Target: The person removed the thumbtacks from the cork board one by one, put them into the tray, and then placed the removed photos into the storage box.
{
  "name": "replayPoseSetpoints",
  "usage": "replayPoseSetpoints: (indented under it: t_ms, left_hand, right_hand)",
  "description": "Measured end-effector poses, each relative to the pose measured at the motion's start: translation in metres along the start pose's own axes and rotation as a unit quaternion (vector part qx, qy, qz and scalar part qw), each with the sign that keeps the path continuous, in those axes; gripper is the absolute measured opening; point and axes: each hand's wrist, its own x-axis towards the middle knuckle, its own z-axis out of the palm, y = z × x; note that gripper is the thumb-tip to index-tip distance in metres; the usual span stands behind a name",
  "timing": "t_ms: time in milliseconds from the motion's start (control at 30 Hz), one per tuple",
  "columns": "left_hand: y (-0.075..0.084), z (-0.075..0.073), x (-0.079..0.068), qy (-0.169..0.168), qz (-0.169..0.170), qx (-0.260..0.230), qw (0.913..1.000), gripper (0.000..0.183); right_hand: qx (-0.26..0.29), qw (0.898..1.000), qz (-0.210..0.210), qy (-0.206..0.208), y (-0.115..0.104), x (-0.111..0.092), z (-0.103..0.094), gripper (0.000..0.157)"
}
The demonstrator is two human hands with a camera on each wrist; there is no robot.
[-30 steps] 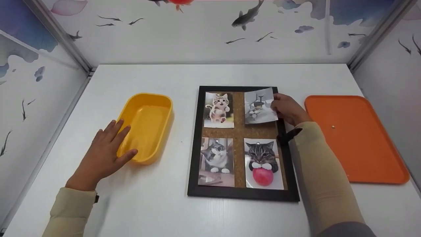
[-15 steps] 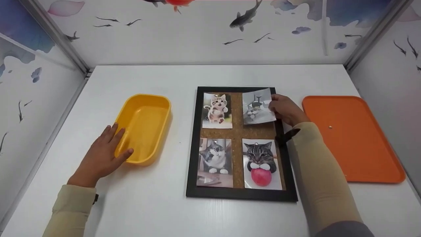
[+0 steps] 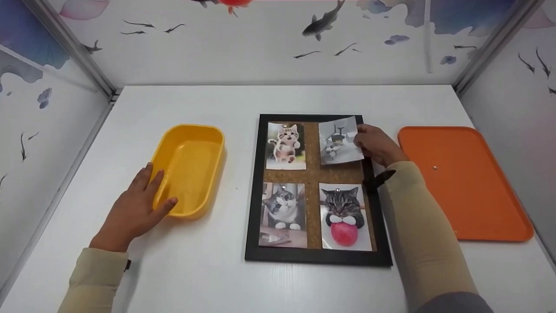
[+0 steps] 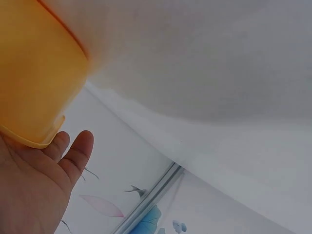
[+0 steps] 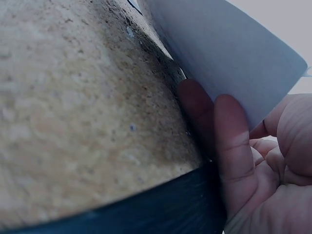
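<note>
Grey photo [image 3: 338, 142], right hand [image 3: 377, 144] covering one edge, tray [image 3: 478, 191] part-hidden

Sleeves, two, beige: the left sleeve [image 3: 93, 278] is finished with a broad, plain band at the wrist, set off by a crease or seam; the right sleeve [image 3: 428, 230] is lightly wrinkled and is met at its upper end by dark grey cloth [image 3: 456, 303]. Wrist fittings, black: a small left fitting [image 3: 127, 264] and a longer right fitting [image 3: 382, 178] are worn. The left hand [image 3: 131, 209] and right hand [image 3: 379, 143] are left bare.
</note>
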Motion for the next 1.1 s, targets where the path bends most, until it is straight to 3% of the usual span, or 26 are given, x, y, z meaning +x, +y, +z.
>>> replayPoseSetpoints:
  t_ms: [267, 433, 867, 1100]
  left_hand:
    - [0.008, 0.001, -0.002, 0.019, 0.008, 0.023, 0.9995, 0.089]
    - [0.005, 0.005, -0.004, 0.041, 0.023, 0.032, 0.9984, 0.087]
    - [-0.002, 0.011, -0.004, 0.048, 0.050, 0.031, 0.9971, 0.082]
    - [-0.002, 0.014, -0.002, 0.063, 0.058, 0.030, 0.9959, 0.076]
  right_hand:
    - [-0.002, 1.000, -0.012, -0.006, 0.003, -0.002, 0.001, 0.037]
    - [-0.005, 1.000, -0.011, -0.004, 0.002, -0.002, 0.002, 0.033]
    - [-0.009, 1.000, -0.002, 0.011, -0.002, -0.003, 0.007, 0.043]
    - [0.012, 0.999, -0.030, 0.012, 0.001, -0.006, 0.008, 0.040]
